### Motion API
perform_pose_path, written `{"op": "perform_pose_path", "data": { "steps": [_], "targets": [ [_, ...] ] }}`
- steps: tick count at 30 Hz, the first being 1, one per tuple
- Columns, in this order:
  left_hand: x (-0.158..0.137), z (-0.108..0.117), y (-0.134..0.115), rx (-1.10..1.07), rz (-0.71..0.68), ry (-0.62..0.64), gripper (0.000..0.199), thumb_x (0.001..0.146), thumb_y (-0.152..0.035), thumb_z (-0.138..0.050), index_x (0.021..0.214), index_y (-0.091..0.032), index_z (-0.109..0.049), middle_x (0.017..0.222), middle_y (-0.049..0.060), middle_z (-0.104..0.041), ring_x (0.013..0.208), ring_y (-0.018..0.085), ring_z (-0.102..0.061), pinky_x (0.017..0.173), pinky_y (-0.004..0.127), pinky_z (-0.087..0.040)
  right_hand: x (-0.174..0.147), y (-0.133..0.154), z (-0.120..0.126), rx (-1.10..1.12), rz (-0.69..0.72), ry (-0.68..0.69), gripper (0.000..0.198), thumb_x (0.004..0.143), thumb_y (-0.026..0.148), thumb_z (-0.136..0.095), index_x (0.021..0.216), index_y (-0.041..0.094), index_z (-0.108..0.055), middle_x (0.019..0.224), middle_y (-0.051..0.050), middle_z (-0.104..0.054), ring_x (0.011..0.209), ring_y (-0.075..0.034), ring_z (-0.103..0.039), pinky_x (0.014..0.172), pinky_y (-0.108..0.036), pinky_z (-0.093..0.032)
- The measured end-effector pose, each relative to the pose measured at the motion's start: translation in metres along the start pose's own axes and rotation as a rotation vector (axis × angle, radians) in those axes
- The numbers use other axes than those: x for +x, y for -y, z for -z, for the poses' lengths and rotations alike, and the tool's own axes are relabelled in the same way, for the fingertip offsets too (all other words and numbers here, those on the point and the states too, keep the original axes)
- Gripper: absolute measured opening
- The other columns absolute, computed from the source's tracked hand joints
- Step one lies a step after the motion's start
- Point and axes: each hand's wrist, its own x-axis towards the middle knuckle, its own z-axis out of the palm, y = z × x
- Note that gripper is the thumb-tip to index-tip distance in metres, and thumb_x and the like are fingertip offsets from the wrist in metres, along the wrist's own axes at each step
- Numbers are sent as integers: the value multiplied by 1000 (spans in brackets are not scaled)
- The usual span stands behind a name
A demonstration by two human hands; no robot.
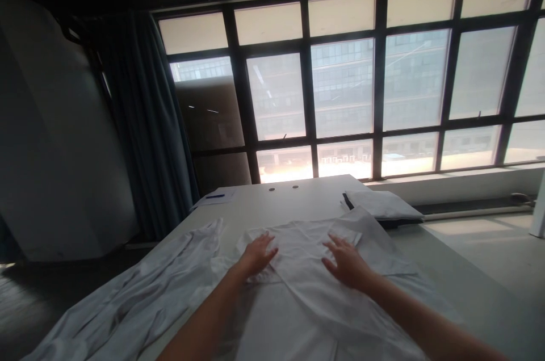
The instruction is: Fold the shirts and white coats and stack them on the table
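A white garment (300,259) lies spread over the white table in front of me, its fabric creased in places. My left hand (258,254) rests on its left part, fingers stretched out and apart. On the right part of the same cloth lies my right hand (346,263), also with spread fingers. Neither hand grips anything. What kind of garment it is, I cannot tell for sure. To the left, a second white garment (157,287) lies crumpled along the table's edge.
At the table's (255,202) far left lies a paper sheet with a blue pen (215,196). Folded white cloth (381,204) with something black under it sits at the far right edge. Beyond are a dark curtain (149,122) and a large window (343,88).
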Motion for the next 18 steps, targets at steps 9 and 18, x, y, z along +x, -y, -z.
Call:
{"op": "perform_pose_path", "data": {
  "steps": [9, 18],
  "targets": [
    [-59, -12, -39, 71, -19, 183, 64, 100, -54, -39, 152, -17, -43, 162, 18, -30, 150, 35, -26, 121, 55, -23, -72, 9, -19, 51, 167, 135, 61, 98, 57, -41, 153, 31, -39, 163, -9, -31, 152, -33, -22, 122, -57, -15],
    [-176, -58, -56, 354, -776, -37, 53, 105, -36, -47, 155, -37, -32, 151, 5, -49, 135, 25, -53, 109, 34, -48, -75, 20, -15, -135, 245, -70, 44, 95, 32, -52, 138, 24, -57, 159, -12, -39, 149, -34, -28, 120, -58, -20]
  ]
}}
